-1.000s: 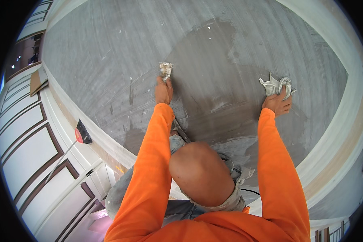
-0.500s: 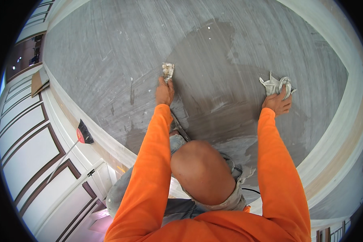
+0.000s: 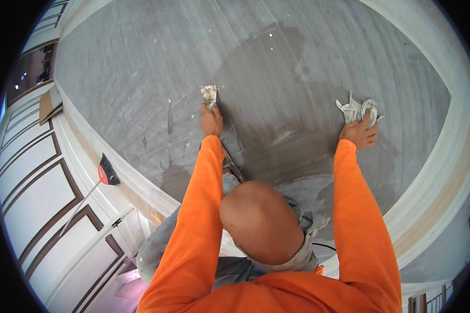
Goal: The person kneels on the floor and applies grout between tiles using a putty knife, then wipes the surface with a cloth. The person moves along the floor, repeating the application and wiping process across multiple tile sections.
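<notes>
My left hand is closed round the handle of a putty knife, whose wide blade is smeared with whitish filler and lies at the grey, streaked surface. Over to the right, my right hand grips a crumpled whitish rag and presses it on that same surface. Between the two hands spreads a darker, damp-looking patch. Orange sleeves cover both my arms. The putty knife's handle is mostly hidden in my fingers.
My bare knee rises between my forearms. A pale border curves round the grey surface. At the left are a broom with dark bristles, white panelled doors with brown trim, and a piece of cardboard.
My left hand has shifted slightly left and down with the putty knife, whose blade now tilts a little left. My right hand and the rag stay where they were.
</notes>
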Available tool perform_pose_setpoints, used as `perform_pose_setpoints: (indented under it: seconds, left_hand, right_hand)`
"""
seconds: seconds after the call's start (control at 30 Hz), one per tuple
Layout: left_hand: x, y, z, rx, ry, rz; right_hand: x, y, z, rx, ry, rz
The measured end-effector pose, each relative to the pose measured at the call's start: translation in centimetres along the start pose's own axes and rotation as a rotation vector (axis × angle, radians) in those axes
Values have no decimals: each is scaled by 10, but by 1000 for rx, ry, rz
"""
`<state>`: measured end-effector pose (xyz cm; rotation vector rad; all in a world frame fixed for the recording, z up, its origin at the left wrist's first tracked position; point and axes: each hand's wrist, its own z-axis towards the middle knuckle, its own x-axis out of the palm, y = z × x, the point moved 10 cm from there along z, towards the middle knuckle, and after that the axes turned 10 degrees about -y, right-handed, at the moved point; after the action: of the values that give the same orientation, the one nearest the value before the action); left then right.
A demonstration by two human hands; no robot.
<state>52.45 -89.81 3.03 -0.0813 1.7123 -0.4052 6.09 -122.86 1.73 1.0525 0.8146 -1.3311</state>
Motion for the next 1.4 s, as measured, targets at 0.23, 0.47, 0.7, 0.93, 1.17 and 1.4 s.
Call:
perform_pose_setpoints:
  seconds: [0.23, 0.47, 0.7, 0.93, 1.17, 1.4]
  left_hand:
    - [-4, 3, -7, 103, 37, 16]
    - [-2, -7, -12, 58, 62, 79]
    - [-2, -14, -14, 65, 46, 12]
    - [-1, -17, -11, 78, 32, 50]
    - [7, -12, -11, 123, 59, 85]
    - [1, -2, -10, 97, 65, 69]
  right_hand:
    - [2, 1, 1, 1, 25, -34]
    - [3, 0, 1, 4, 4, -23]
    - [3, -2, 1, 7, -8, -43]
    - [1, -3, 2, 1, -39, -27]
    - [0, -1, 0, -4, -14, -7]
    - [4, -1, -1, 8, 30, -2]
